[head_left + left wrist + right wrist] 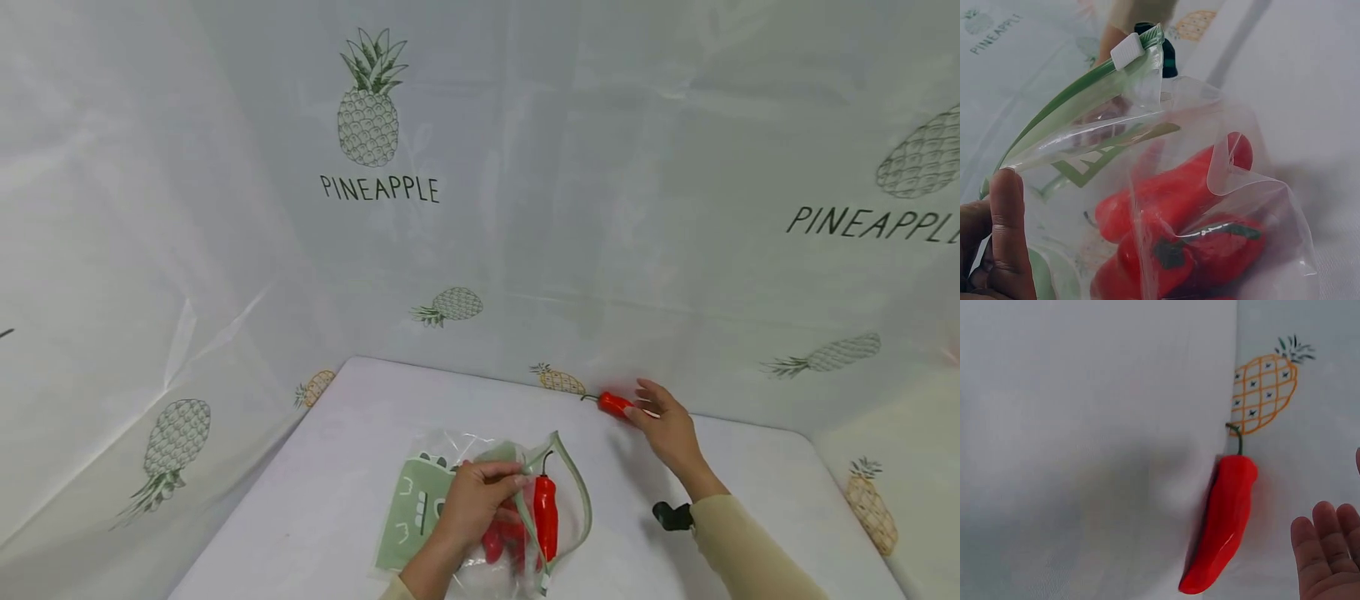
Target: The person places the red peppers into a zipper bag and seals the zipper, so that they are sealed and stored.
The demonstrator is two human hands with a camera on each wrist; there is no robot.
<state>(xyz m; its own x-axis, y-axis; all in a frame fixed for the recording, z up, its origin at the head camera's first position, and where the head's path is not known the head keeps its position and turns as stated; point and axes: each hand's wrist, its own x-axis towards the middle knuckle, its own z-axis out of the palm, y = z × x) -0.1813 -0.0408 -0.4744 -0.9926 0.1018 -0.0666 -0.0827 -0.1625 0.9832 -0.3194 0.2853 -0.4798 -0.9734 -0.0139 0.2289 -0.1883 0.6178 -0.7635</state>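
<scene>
A clear zip bag with a green slider seal and a green cartoon print lies on the table, its mouth spread toward the right. My left hand pinches the bag's rim near the seal. Several red peppers are inside, seen through the clear film; a long red pepper shows at the open mouth. Another long red pepper with a thin green stem lies along the table's back edge. Beside it, my right hand has extended fingers, apart from the pepper in the right wrist view.
The white table meets a hanging sheet printed with pineapples at its back edge. A similar sheet hangs at the left. A small black object sits at the right sleeve's cuff.
</scene>
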